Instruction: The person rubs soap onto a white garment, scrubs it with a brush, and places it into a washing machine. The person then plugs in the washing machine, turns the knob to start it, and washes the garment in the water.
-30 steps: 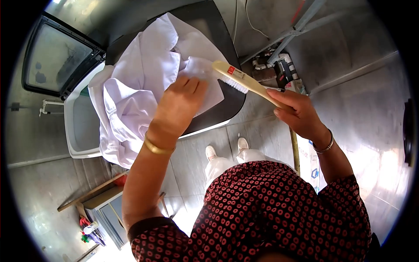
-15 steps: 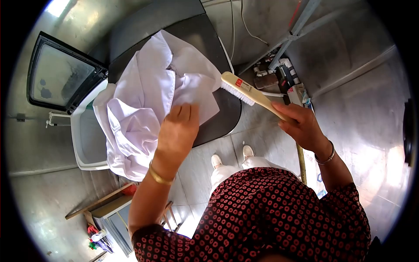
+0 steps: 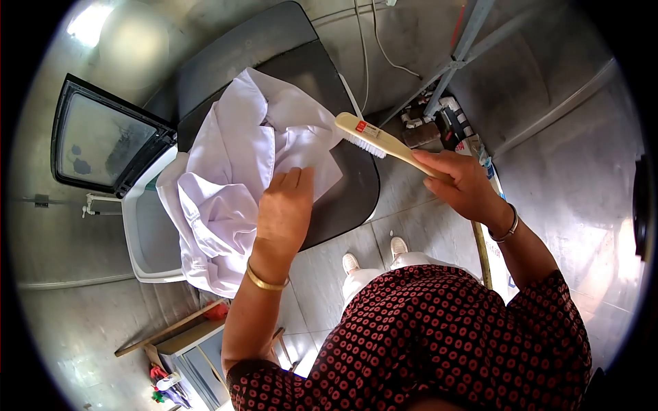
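A white garment (image 3: 233, 147), rumpled and with seams showing, lies spread over the dark top of a washing machine (image 3: 343, 198). My left hand (image 3: 284, 205) is closed at the garment's near right edge, the fingers curled in against the cloth; its fingertips are partly hidden. In my right hand (image 3: 466, 185) is a scrubbing brush (image 3: 394, 147), gripped by the end of its cream handle. White bristles face down, and a red and white label shows on its back. The brush head is raised beside the garment's right side.
On the left, the machine's framed lid (image 3: 106, 137) stands open beside a white tub (image 3: 154, 236). A metal frame (image 3: 456, 65) and pipes (image 3: 452, 109) are at the back right. A grey cabinet (image 3: 199, 363) with a wooden board sits lower left. Tiled floor lies below.
The view has shifted, so the machine and garment sit slightly lower and to the right. The brush has moved a little left, its head nearer the garment. My left hand stays at the cloth.
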Motion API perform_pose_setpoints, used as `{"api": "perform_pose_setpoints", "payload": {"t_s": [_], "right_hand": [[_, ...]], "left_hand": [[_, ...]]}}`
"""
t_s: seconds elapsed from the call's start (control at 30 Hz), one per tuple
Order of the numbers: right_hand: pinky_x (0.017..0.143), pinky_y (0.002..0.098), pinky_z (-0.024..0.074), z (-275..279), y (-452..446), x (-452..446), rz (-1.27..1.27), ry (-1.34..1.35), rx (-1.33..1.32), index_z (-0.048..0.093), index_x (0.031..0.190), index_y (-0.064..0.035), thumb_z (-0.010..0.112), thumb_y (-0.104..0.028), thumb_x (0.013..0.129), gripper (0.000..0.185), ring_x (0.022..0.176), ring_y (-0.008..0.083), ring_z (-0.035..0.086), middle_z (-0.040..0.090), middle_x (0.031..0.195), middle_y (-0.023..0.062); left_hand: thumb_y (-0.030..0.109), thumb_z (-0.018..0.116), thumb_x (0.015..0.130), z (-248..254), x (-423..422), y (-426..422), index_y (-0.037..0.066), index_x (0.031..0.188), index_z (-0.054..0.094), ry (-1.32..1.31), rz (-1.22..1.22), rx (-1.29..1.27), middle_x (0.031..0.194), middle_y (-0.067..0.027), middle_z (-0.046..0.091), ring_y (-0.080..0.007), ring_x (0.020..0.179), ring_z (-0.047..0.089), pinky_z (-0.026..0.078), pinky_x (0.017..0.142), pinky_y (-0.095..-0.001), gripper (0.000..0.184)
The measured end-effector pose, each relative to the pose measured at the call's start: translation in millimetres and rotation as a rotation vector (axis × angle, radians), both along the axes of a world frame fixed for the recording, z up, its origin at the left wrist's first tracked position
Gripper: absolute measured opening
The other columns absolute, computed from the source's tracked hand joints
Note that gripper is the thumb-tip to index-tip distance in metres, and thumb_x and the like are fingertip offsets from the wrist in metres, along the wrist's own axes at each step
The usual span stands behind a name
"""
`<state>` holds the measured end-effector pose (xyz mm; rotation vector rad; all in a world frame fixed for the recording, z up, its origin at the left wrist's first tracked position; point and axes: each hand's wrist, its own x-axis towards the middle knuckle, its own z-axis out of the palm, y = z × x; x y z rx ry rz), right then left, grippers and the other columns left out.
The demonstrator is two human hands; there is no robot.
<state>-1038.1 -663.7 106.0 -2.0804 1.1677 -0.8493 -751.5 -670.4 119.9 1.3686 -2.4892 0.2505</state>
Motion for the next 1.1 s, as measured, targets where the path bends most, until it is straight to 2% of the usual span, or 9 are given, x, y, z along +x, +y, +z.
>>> {"api": "perform_pose_setpoints", "payload": {"t_s": [0.07,0.13,0.2,0.43,0.67,0.9,1.0,1.03,1.1], "right_hand": [[0.068,0.0269,0.0452,2.9,-3.5,2.8,-0.004,0.024,0.031,0.052,0.119,-0.0027,0.056,-0.002,0.077,0.043,0.076,0.0159,0.058,0.062,0.097,0.0107],[0.067,0.0329,0.0459,-0.6,-6.9,6.2,-0.061,-0.058,0.012,0.054,0.117,-0.0058,0.056,-0.009,0.076,0.041,0.073,0.0269,0.058,0.061,0.088,0.0126],[0.064,0.0336,0.0455,0.5,-11.3,9.9,-0.058,-0.004,-0.078,0.055,0.117,-0.0082,0.056,-0.010,0.076,0.041,0.071,0.0266,0.057,0.059,0.084,0.0117],[0.051,0.0377,0.0412,12.9,-9.9,21.7,-0.077,0.367,-0.296,0.055,0.112,-0.0191,0.056,-0.011,0.076,0.036,0.058,0.0244,0.053,0.047,0.067,0.0066],[0.047,0.0365,0.0415,18.7,1.3,16.0,-0.013,0.422,-0.256,0.056,0.111,-0.0162,0.056,-0.009,0.076,0.036,0.055,0.0238,0.053,0.048,0.069,0.0066],[0.047,0.0354,0.0414,10.6,9.4,14.9,0.024,0.463,-0.251,0.056,0.113,-0.0115,0.057,-0.008,0.074,0.039,0.053,0.0231,0.053,0.049,0.068,0.0067],[0.046,0.0349,0.0410,10.2,11.4,11.0,0.022,0.467,-0.258,0.055,0.113,-0.0119,0.057,-0.007,0.074,0.040,0.052,0.0227,0.052,0.048,0.068,0.0065],[0.046,0.0346,0.0408,9.2,11.9,9.7,0.013,0.463,-0.260,0.055,0.114,-0.0120,0.056,-0.007,0.073,0.041,0.052,0.0225,0.052,0.048,0.068,0.0063],[0.046,0.0345,0.0406,10.4,13.4,9.0,0.011,0.445,-0.243,0.055,0.114,-0.0121,0.056,-0.006,0.073,0.041,0.052,0.0223,0.052,0.048,0.067,0.0061]], "left_hand": [[-0.007,0.052,0.066,3.5,-4.1,-15.2,0.001,0.093,0.057,0.043,0.044,-0.102,0.079,-0.0103,0.057,-0.0264,0.071,0.056,0.048,0.063,-0.0340,0.029],[-0.006,0.052,0.068,8.9,-9.6,-35.5,0.003,0.093,0.058,0.075,0.068,-0.159,0.079,-0.0100,0.057,-0.0264,0.071,0.056,0.048,0.062,-0.0340,0.028],[-0.005,0.052,0.069,11.3,-8.5,-57.0,0.004,0.093,0.059,0.042,0.096,-0.241,0.080,-0.0098,0.058,-0.0266,0.071,0.056,0.048,0.061,-0.0341,0.026],[0.000,0.057,0.073,3.7,14.4,-53.5,0.004,0.085,0.061,0.075,-0.008,0.091,0.067,-0.0137,0.058,-0.0284,0.062,0.058,0.047,0.056,-0.0360,0.013],[0.000,0.056,0.068,0.4,-11.1,-14.2,0.007,0.072,0.050,-0.083,0.032,-0.015,0.067,-0.0085,0.053,-0.0246,0.060,0.057,0.049,0.056,-0.0330,0.010],[-0.003,0.054,0.069,-2.2,6.1,-90.7,0.005,0.084,0.056,-0.095,0.055,0.050,0.072,-0.0107,0.056,-0.0280,0.065,0.057,0.047,0.058,-0.0371,0.017],[-0.002,0.053,0.072,-26.9,19.0,-54.0,0.005,0.086,0.056,-0.273,-0.034,-0.143,0.074,-0.0109,0.058,-0.0280,0.067,0.058,0.047,0.059,-0.0371,0.016],[-0.002,0.053,0.072,-13.1,6.5,-37.3,0.004,0.087,0.057,-0.060,-0.113,-0.058,0.075,-0.0113,0.059,-0.0283,0.067,0.058,0.047,0.059,-0.0366,0.016],[-0.001,0.053,0.071,3.6,-3.0,-34.4,0.004,0.086,0.057,-0.079,-0.070,0.035,0.074,-0.0115,0.059,-0.0284,0.066,0.058,0.047,0.060,-0.0365,0.016]]}}
